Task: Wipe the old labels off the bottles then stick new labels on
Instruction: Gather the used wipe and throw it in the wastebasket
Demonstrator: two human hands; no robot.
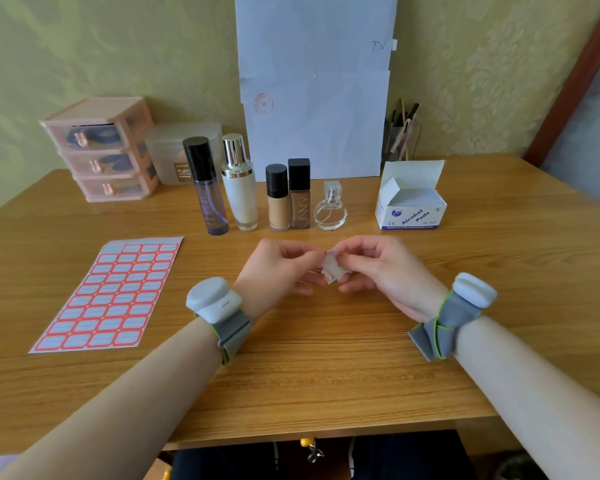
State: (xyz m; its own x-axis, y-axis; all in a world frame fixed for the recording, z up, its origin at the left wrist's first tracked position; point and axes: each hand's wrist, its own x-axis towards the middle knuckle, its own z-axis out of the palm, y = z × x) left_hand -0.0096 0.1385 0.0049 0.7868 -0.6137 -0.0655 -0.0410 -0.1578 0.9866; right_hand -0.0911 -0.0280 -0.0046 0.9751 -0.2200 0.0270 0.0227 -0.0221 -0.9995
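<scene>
I saw my left hand and right hand pinching a small white packet together, just above the table. The five bottles stood behind them, and the label sheet lay to the left.

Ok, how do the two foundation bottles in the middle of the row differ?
The round foundation bottle has a round black cap and light beige contents; the square foundation bottle has a square black cap and darker brown contents. The square one carries vertical white lettering, while the round one's facing side shows no print. The square one also stands slightly taller. Both stand upright, side by side, capped, on the wooden table.
</scene>
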